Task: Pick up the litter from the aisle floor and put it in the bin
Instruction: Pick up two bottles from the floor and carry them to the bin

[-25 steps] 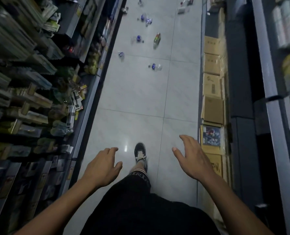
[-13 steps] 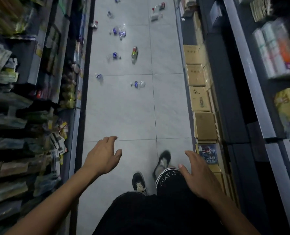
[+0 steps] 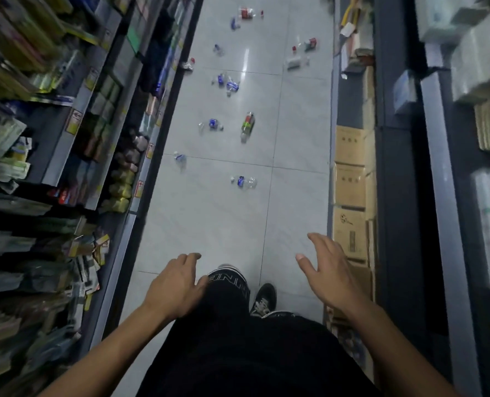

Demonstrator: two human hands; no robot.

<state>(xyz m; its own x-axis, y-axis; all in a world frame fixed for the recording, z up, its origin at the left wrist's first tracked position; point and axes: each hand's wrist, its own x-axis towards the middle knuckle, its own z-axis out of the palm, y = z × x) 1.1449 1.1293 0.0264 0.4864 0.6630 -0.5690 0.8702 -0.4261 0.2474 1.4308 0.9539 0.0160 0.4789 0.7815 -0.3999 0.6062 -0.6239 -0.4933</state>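
The nearest piece of litter is a crushed clear bottle with a blue label, lying on the pale tiled aisle floor with its long axis running across the aisle, left to right. Beyond it more bottles are scattered: a small one close to the left shelf base, a taller bottle with a green and red label lying roughly along the aisle, and further clusters toward the far end. No bin is in view.

The nearest bottle lies straight ahead of the person, well apart from both hands and roughly between them in line. The left hand hovers over the raised knee, fingers loosely bent, holding nothing. The right hand is spread wide with fingers straight, also empty, near the cardboard boxes stacked along the right side. Neither hand looks clearly nearer; the person would probably need to walk forward and stoop before either could reach it.
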